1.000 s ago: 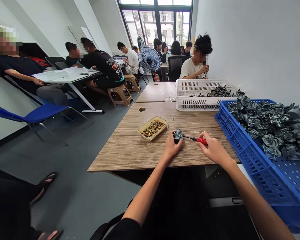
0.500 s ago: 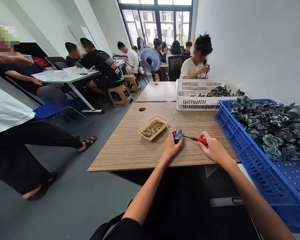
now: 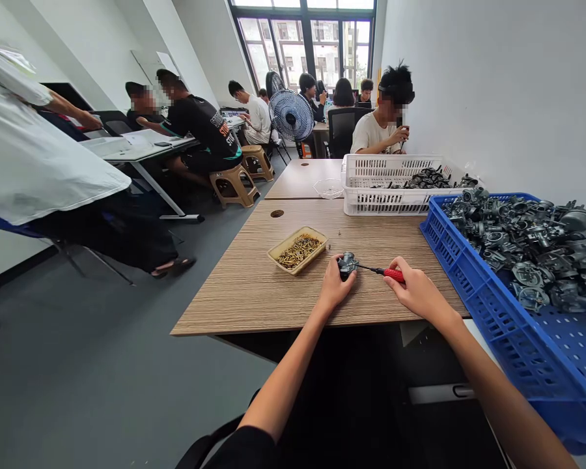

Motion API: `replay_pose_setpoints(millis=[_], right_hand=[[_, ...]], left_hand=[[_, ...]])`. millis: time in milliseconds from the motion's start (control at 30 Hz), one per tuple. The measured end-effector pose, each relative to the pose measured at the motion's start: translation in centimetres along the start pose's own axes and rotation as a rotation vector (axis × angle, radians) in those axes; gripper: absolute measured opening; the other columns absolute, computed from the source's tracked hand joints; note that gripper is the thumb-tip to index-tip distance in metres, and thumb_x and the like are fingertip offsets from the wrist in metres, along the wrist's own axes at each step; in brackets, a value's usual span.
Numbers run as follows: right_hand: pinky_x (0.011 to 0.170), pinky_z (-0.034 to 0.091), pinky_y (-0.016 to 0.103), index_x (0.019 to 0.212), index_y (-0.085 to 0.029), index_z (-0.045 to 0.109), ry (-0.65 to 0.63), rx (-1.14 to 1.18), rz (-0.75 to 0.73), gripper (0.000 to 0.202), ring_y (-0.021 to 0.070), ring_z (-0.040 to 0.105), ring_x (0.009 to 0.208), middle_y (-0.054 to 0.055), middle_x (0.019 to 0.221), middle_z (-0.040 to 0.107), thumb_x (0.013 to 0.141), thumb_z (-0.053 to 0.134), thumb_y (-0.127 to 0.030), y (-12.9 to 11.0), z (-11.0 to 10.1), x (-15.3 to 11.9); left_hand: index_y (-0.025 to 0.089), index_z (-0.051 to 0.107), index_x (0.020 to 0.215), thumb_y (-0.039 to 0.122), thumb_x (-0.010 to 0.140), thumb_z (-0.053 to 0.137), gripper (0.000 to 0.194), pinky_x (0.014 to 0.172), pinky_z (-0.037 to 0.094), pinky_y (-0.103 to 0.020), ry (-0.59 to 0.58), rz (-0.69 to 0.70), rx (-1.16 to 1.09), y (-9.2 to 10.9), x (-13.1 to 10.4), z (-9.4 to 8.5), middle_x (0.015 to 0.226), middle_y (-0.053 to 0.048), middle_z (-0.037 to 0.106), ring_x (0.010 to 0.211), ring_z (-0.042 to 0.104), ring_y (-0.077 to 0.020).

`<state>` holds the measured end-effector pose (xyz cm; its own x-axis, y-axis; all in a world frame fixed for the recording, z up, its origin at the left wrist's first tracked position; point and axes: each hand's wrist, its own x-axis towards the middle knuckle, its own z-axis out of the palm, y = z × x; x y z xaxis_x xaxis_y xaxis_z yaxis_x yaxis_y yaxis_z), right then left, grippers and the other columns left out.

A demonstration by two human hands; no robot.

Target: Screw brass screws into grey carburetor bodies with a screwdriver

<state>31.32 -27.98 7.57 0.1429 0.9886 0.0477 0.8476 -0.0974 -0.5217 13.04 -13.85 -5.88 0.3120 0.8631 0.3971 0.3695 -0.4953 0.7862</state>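
Observation:
My left hand [image 3: 338, 284] is closed around a small dark grey metal carburetor [image 3: 348, 263] at the table's near part. In my right hand [image 3: 411, 286] is a screwdriver [image 3: 393, 274] with a red handle, its thin dark shaft pointing left. The shaft's tip meets the right side of the carburetor; the exact contact spot is too small to make out. Just left of my left hand stands a shallow cream tray [image 3: 277, 255] of small brass-coloured parts. Two tiny loose pieces lie on the wood beside the tray.
A blue crate [image 3: 488, 332] heaped with carburetors stands at the right. Behind it is a white crate [image 3: 395, 202] with more dark parts. A co-worker [image 3: 378, 130] sits beyond that crate. At left, a person in a white shirt [image 3: 43, 156] stands beside the table [image 3: 215, 306].
At left, the person in the white shirt has moved forward and to the right. My hands, the carburetor and the screwdriver stay almost exactly where they were.

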Motion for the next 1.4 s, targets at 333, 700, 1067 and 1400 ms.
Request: replay_pose_setpoints(millis=[333, 700, 1067, 1400], right_hand=[[0.066, 0.035, 0.028, 0.107, -0.027, 0.049, -0.005, -0.001, -0.015, 0.014, 0.0233, 0.066, 0.077, 0.003, 0.086, 0.071, 0.099, 0.050, -0.039, 0.34, 0.14, 0.10], [0.064, 0.033, 0.026, 0.101, -0.028, 0.051, 0.026, -0.043, -0.016, 0.012, 0.0213, 0.064, 0.074, 0.001, 0.083, 0.070, 0.099, 0.050, -0.040, -0.07, 0.05, -0.03], [0.065, 0.034, 0.027, 0.101, -0.028, 0.052, 0.014, -0.022, -0.020, 0.013, 0.0215, 0.063, 0.072, 0.002, 0.083, 0.069, 0.100, 0.049, -0.040, -0.17, -0.05, -0.08], [0.065, 0.035, 0.027, 0.101, -0.028, 0.051, 0.015, 0.001, -0.036, 0.012, 0.0209, 0.062, 0.071, 0.001, 0.080, 0.067, 0.099, 0.049, -0.039, 0.10, 0.00, -0.04]], left_hand=[[0.023, 0.045, 0.129, 0.032, 0.087, 0.066, 0.048, 0.100, 0.049, -0.040, 0.012, 0.004, -0.012, -0.01, 0.00, 0.09, 0.123, -0.011, 0.063, 0.113, 0.062, -0.0253], [0.023, 0.045, 0.128, 0.032, 0.087, 0.065, 0.046, 0.098, 0.049, -0.039, 0.003, 0.013, -0.015, -0.06, 0.09, -0.04, 0.121, -0.010, 0.063, 0.111, 0.062, -0.0246], [0.024, 0.045, 0.129, 0.031, 0.088, 0.066, 0.047, 0.101, 0.048, -0.040, -0.004, 0.002, -0.014, 0.03, 0.03, -0.13, 0.124, -0.010, 0.062, 0.114, 0.062, -0.0249], [0.023, 0.044, 0.130, 0.030, 0.087, 0.066, 0.048, 0.100, 0.049, -0.039, -0.010, -0.003, -0.019, 0.13, 0.00, -0.18, 0.125, -0.010, 0.063, 0.112, 0.063, -0.0242]])
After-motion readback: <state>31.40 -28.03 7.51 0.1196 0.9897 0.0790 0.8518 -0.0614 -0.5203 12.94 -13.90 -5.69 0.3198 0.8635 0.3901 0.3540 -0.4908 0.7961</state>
